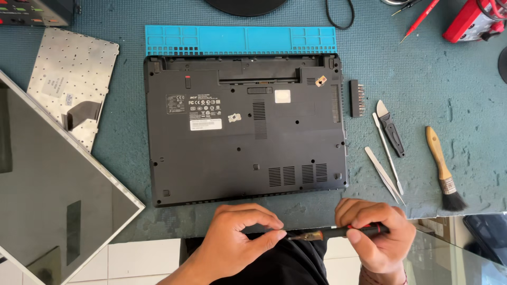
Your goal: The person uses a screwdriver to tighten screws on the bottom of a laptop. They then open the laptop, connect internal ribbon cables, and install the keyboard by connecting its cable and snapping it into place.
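Head view: below the upturned laptop [245, 129], right hand [376, 237] grips the screwdriver [343, 231]; left hand [240, 237] fingers [272, 236] pinch its tip. Seat the bit squarely, I judge.

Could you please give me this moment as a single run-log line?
right hand: grips screwdriver handle | left hand: fingertips at its tip | laptop base: underside up on mat, untouched | bit holder, brush: lying right of it

Teal workbench mat [422, 68], white tiled floor [137, 261] below
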